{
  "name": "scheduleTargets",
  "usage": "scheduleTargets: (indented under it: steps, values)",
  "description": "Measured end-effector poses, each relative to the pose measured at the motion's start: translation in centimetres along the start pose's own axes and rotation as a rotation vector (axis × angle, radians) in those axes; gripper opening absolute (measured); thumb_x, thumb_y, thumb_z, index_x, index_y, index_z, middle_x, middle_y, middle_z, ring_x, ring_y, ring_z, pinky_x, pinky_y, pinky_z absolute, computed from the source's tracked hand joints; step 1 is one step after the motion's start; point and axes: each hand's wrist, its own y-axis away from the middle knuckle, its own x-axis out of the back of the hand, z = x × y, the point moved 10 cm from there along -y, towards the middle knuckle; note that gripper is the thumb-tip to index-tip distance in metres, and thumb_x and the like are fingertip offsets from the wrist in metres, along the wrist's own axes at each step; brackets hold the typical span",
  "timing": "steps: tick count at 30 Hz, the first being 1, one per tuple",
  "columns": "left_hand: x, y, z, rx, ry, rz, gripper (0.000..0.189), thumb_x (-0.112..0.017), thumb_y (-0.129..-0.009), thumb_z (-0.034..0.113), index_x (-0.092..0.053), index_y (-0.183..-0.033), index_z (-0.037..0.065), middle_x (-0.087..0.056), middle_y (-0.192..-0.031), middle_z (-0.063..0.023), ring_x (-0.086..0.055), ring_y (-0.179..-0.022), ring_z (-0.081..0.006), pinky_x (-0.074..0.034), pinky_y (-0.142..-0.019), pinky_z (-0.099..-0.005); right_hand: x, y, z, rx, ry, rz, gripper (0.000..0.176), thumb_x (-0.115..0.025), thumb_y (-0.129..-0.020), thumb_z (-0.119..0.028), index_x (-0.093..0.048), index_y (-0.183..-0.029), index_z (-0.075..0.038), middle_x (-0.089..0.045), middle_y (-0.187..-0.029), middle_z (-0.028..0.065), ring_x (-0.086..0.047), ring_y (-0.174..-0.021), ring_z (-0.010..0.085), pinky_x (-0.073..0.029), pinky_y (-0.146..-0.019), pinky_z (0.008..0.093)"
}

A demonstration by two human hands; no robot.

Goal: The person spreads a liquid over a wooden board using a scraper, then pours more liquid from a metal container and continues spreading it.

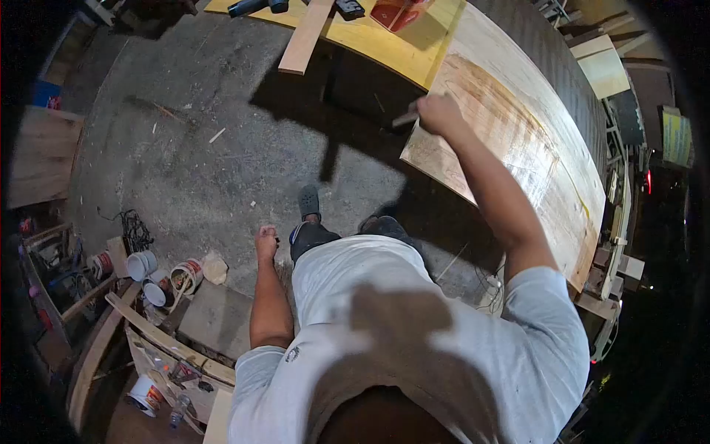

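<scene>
My right hand (pixel 440 116) is closed round a flat greyish tool (pixel 404 119) that juts out to the left. It is held over the near-left edge of a large plywood sheet (pixel 481 148), whose surface has a wet-looking, shiny brown patch. My left hand (pixel 266 244) hangs low at my side, above the concrete floor, with its fingers curled in. A small dark bit shows at the fingers; I cannot tell what it is.
A yellow tabletop (pixel 370 41) adjoins the plywood, with a loose board (pixel 307 37) overhanging its edge and a red container (pixel 396 13) on it. Several buckets (pixel 142 264), cables (pixel 135 231) and wooden frames (pixel 170 340) crowd the lower left. Concrete floor (pixel 200 133) lies ahead.
</scene>
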Motion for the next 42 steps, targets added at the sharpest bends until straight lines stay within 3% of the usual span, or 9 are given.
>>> scheduleTargets:
  steps: [4,9,12,15,22,28,31,33,42]
  values:
    - [0.5,-0.4,-1.5,-0.003,0.059,0.017,0.013,-0.052,-0.087,0.016,-0.06,-0.092,0.008,-0.056,-0.076,-0.0039,-0.056,-0.059,-0.0148,-0.044,-0.051,-0.0292,-0.2,-3.9,-1.7,0.087,0.281,-0.048,0.02,-0.06,-0.078,-0.025,-0.07,-0.093,-0.015,-0.069,-0.089,0.0077,-0.067,-0.086,0.0231,-0.05,-0.072,0.0402]
    - [2.8,0.4,-2.0,0.008,0.028,0.071,0.016,-0.052,-0.087,0.021,-0.06,-0.092,0.007,-0.059,-0.076,-0.0041,-0.057,-0.06,-0.015,-0.045,-0.05,-0.0293,-3.7,3.3,-11.9,0.503,0.003,-0.709,0.033,-0.053,-0.072,-0.014,-0.067,-0.1,-0.005,-0.067,-0.097,0.016,-0.064,-0.095,0.0319,-0.05,-0.077,0.0423]
    - [3.2,-0.7,-3.0,0.006,-0.08,0.04,0.02,-0.052,-0.087,0.024,-0.059,-0.091,0.007,-0.059,-0.074,-0.0043,-0.058,-0.058,-0.0154,-0.045,-0.049,-0.0305,-3.9,3.8,-8.2,0.463,-0.312,-0.536,0.034,-0.051,-0.071,-0.011,-0.068,-0.101,-0.013,-0.067,-0.092,0.0167,-0.064,-0.09,0.0334,-0.05,-0.076,0.0434]
    - [1.7,-2.0,-2.5,0.006,-0.171,-0.042,0.021,-0.051,-0.088,0.026,-0.057,-0.088,0.006,-0.057,-0.07,-0.0047,-0.058,-0.057,-0.0161,-0.045,-0.047,-0.0313,-0.9,5.1,3.3,-0.159,-0.458,0.093,0.039,-0.049,-0.073,-0.007,-0.069,-0.102,-0.024,-0.066,-0.09,0.0155,-0.063,-0.083,0.0338,-0.051,-0.074,0.0429]
    - [-9.5,-4.4,8.9,-0.165,-0.586,-0.321,0.018,-0.052,-0.089,0.025,-0.055,-0.089,0.008,-0.055,-0.069,-0.0034,-0.058,-0.06,-0.0153,-0.045,-0.05,-0.0305,-15.5,22.8,1.0,-0.158,-1.037,-0.283,0.04,-0.055,-0.066,-0.006,-0.065,-0.105,-0.009,-0.066,-0.097,0.0176,-0.061,-0.088,0.0368,-0.048,-0.077,0.0385]
    - [-23.9,-4.2,11.7,-0.272,-1.012,-0.629,0.019,-0.05,-0.088,0.024,-0.057,-0.092,0.007,-0.059,-0.074,-0.0066,-0.06,-0.065,-0.0202,-0.047,-0.054,-0.0356,-20.8,41.9,9.7,-0.752,-1.548,0.274,0.033,-0.06,-0.073,-0.005,-0.061,-0.106,-0.001,-0.067,-0.089,0.0096,-0.058,-0.082,0.0179,-0.045,-0.079,0.0301]
    - [-33.8,0.6,9.4,-1.011,-1.642,-0.956,0.023,-0.052,-0.086,0.024,-0.059,-0.096,0.005,-0.061,-0.077,-0.0108,-0.061,-0.067,-0.0252,-0.049,-0.056,-0.0381,-26.3,50.9,11.7,-0.922,-1.624,0.468,0.033,-0.06,-0.077,-0.005,-0.06,-0.109,0.002,-0.066,-0.089,0.0046,-0.055,-0.084,0.0121,-0.044,-0.08,0.0289]
    - [-34.6,1.6,7.0,-0.25,-1.482,-0.728,0.026,-0.053,-0.083,0.024,-0.06,-0.098,0.005,-0.063,-0.081,-0.0128,-0.062,-0.069,-0.0271,-0.05,-0.056,-0.0385,-31.7,55.8,11.9,-1.033,-1.798,0.609,0.029,-0.06,-0.08,-0.007,-0.061,-0.107,0.001,-0.067,-0.091,0.0049,-0.055,-0.082,0.0134,-0.044,-0.078,0.029]
    - [-46.8,15.3,5.3,-0.266,-1.298,-0.653,0.024,-0.054,-0.087,0.028,-0.062,-0.094,0.006,-0.059,-0.067,-0.0064,-0.057,-0.054,-0.0164,-0.047,-0.046,-0.0326,-35.8,66.8,19.7,-1.231,-1.758,0.615,0.028,-0.06,-0.081,-0.007,-0.059,-0.107,0.002,-0.062,-0.09,-0.0003,-0.053,-0.082,0.0102,-0.044,-0.077,0.0272]
